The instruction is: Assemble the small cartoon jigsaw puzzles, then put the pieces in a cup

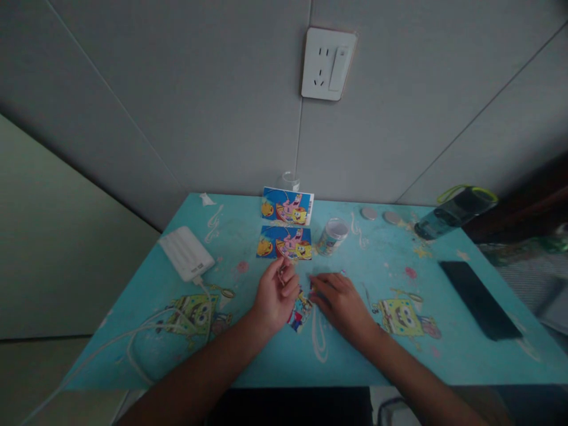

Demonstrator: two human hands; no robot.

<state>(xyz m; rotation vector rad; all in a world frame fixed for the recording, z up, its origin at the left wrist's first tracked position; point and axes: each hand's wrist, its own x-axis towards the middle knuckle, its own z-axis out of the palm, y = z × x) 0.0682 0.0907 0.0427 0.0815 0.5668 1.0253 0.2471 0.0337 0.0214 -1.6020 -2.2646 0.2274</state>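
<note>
My left hand (276, 293) is turned palm up above the table, its fingers curled in; whatever small thing they may hold is hard to make out. My right hand (339, 299) rests on the tabletop, thumb and fingertips closed on a small dark jigsaw piece (312, 288). Between the hands lies a small colourful cluster of jigsaw pieces (300, 312), partly covered by the left hand. Just beyond the fingers is a flat cartoon picture card (284, 241), with a similar picture card (287, 206) behind it. To the right of the cards stands a clear open-topped can (332, 236).
Two round lids (368, 213) lie near the wall, beside a dark water bottle (457, 212). A black phone (479, 299) is on the right. At left, a white power bank (186, 253) has white cables (146, 325) trailing off the edge. A clear container (290, 180) stands behind the cards.
</note>
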